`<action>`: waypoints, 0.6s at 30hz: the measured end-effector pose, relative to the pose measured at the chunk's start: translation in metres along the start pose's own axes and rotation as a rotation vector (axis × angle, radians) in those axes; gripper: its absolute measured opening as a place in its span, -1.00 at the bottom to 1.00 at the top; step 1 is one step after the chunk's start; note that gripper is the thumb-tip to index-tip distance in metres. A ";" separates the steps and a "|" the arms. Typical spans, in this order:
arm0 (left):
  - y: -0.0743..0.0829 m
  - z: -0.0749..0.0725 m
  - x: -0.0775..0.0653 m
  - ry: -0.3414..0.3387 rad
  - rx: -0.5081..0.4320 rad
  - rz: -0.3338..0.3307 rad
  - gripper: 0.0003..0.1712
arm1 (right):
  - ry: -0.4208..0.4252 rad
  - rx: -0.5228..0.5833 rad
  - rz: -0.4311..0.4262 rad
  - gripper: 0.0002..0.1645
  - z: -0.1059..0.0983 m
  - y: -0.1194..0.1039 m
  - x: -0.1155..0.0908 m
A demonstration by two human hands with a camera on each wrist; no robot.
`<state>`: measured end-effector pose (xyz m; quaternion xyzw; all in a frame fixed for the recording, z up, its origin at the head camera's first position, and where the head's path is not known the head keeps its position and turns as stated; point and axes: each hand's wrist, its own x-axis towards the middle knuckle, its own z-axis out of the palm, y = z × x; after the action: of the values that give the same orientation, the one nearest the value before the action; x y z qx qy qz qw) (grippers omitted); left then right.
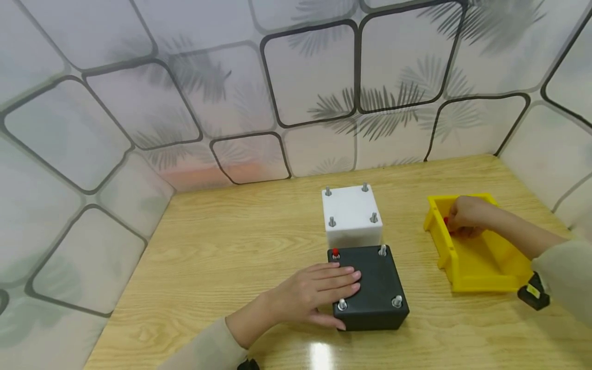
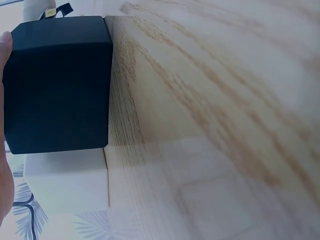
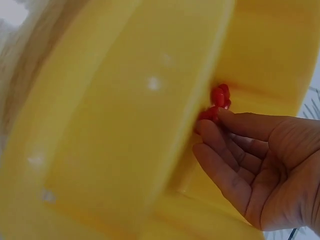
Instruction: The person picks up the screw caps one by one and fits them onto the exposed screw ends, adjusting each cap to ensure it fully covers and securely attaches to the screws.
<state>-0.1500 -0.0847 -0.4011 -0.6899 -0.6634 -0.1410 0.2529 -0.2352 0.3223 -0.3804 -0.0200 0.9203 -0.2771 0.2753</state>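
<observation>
Beige sleeve (image 1: 203, 347) of the left arm nearest the camera, cutting in over the near edge of the table. Patterned wall covering (image 1: 319, 67) fills the back and both sides: dark rounded outlines, grey palm leaves. Wood-grain table (image 1: 231, 241) below, meeting it along the far edge.

Yellow bin (image 1: 485, 283) sits toward the table's right edge. Black box (image 1: 376, 277) is closer to the near edge, left of the bin, upright, one bolt at each top corner. White box (image 1: 351, 208) stands just beyond it, toward the far edge, also with four corner bolts; cannot tell whether the boxes touch.

Left hand (image 1: 307, 290) lies on the black box, fingers straight and flat across the left part of the top, thumb down at the near left corner; not clenched. Right hand (image 3: 255, 170) is inside the bin by its left wall, fingers curled, thumb and forefinger pinching a red cap (image 3: 209, 114). More red caps (image 3: 220, 96) right beside the fingertips, against the same wall; exact count unclear.

Black wrist strap (image 1: 534, 291) at the right cuff, yellow label on it. Smallest stuff: the metal bolts (image 1: 396, 301). Black box's far left bolt carries a red cap (image 1: 335, 252); its other three are bare, as are all four on the white box.
</observation>
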 end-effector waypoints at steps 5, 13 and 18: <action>-0.002 -0.001 0.001 0.001 -0.001 -0.005 -0.14 | 0.000 -0.026 -0.005 -0.87 0.002 0.001 0.001; -0.004 -0.002 0.002 0.000 -0.015 -0.014 -0.12 | 0.005 -0.051 0.003 -0.88 0.003 0.001 0.001; -0.006 -0.003 0.002 0.008 -0.015 -0.015 -0.11 | -0.003 -0.082 -0.011 -0.85 0.001 -0.002 0.002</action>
<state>-0.1556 -0.0846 -0.3966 -0.6863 -0.6665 -0.1504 0.2493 -0.2362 0.3194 -0.3809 -0.0367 0.9304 -0.2405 0.2740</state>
